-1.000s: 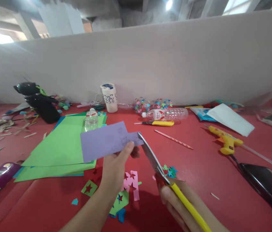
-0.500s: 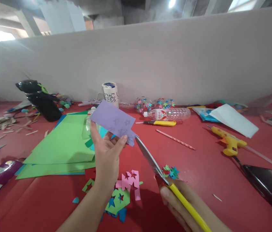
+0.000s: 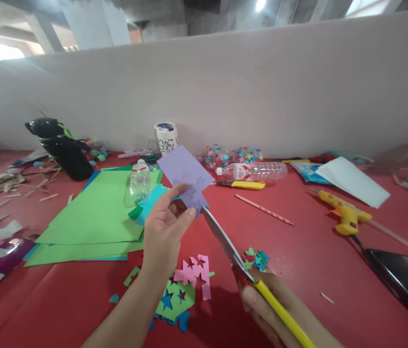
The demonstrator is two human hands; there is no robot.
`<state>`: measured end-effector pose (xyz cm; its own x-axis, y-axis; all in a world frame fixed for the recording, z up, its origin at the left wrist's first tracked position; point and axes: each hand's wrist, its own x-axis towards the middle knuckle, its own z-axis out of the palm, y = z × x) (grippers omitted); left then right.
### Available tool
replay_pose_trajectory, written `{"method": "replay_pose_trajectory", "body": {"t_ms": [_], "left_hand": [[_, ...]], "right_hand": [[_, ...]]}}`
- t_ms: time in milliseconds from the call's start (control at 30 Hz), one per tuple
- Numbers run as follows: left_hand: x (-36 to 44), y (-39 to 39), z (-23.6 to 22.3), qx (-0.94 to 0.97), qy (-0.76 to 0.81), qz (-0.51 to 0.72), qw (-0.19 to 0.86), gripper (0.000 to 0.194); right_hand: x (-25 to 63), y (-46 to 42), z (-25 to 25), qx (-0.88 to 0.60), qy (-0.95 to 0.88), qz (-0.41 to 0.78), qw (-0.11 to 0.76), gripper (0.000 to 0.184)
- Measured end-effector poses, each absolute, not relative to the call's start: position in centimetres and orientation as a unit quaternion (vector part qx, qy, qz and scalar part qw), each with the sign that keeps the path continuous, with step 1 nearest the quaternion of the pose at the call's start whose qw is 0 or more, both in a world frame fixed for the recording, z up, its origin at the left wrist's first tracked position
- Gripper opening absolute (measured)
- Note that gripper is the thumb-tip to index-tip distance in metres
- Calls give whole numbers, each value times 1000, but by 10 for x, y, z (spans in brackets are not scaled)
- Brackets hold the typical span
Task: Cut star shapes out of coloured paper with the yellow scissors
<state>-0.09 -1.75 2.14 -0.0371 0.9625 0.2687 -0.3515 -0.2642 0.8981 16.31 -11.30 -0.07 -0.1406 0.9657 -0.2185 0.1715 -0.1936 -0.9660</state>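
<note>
My left hand [image 3: 165,232] pinches a purple paper strip [image 3: 185,178] with stars pencilled on it, holding it tilted above the red table [image 3: 298,261]. In my right hand [image 3: 269,304] are yellow-handled scissors [image 3: 225,244], their blades meeting the strip's lower corner. Below the hands lie pink, green and blue paper offcuts [image 3: 184,290] with star-shaped holes. A small heap of cut-out stars [image 3: 256,258] sits just right of the blades.
Green and blue paper sheets [image 3: 95,217] and a small clear bottle [image 3: 139,181] lie to the left. Behind are a white cup [image 3: 167,137], a lying bottle [image 3: 250,170], a yellow utility knife [image 3: 242,184], a pencil [image 3: 263,209] and a glue gun [image 3: 344,213].
My left hand has turned the purple strip from lying flat and wide to standing steeply tilted, keeping its lower corner at the scissor blades. The right hand has hardly moved.
</note>
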Motion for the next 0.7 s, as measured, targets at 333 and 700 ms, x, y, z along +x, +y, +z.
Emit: {"method": "replay_pose_trajectory", "body": {"t_ms": [333,700], "left_hand": [[0,-21,28,472,339,637,507,36],[-4,-17,25,481,325,616,532,38]], "right_hand": [[171,-113,-7,-530,-587,523,318,57],[173,-118,1,-552,-556,555,280,60]]}}
